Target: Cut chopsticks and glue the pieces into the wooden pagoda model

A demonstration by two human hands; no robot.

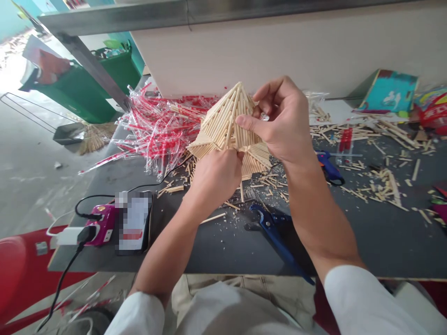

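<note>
A model built of thin wooden sticks (226,116), with a pointed, cone-like roof above a flared lower tier, is held up over the middle of the dark table. My left hand (220,174) is closed at its lower front edge, the fingertips hidden behind the knuckles. On the upper right slope my right hand (284,118) has its thumb against the sticks and its curled fingers close to the roof's side. Below the hands lies a blue-handled cutter (275,232) among stick offcuts. A blue glue gun (328,167) rests beyond my right forearm.
Red-and-clear plastic wrappers (160,125) are heaped at the back left. A phone (134,223) and a pink power adapter (103,225) with cables occupy the left front. Cut sticks (384,186) litter the right side. Behind stands a pale panel (279,51).
</note>
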